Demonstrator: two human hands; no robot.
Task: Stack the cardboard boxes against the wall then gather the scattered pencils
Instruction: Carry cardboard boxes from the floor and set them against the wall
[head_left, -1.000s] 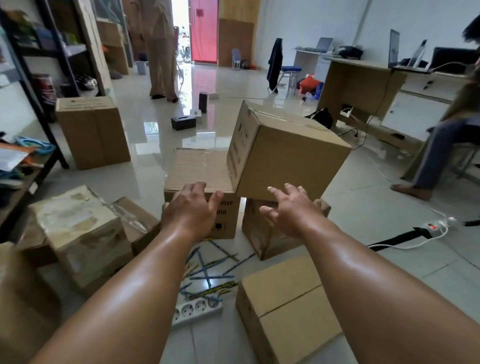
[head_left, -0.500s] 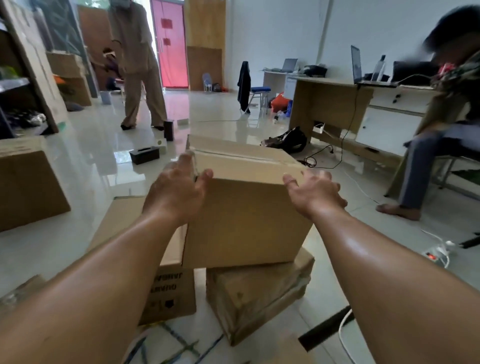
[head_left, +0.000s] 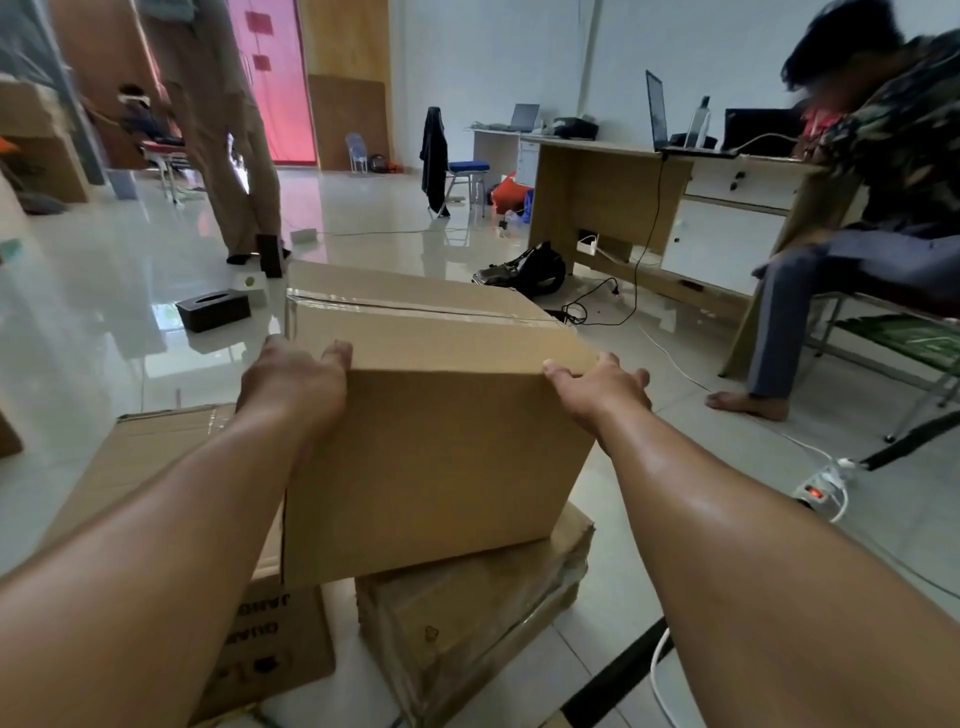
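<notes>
Both hands clamped on the top box (head_left: 436, 457): left hand (head_left: 293, 382) gripping its near-left top corner, right hand (head_left: 602, 389) pressed on the right edge, fingers spread. Resting on a plastic-wrapped box (head_left: 478, 623) below, overlapping a lower box (head_left: 171, 467) at left. Upside-down black print on that lower box, partly hidden, not fully readable. No pencils in sight. Seated person (head_left: 872, 208) at right, blurred and cut off by the frame.
</notes>
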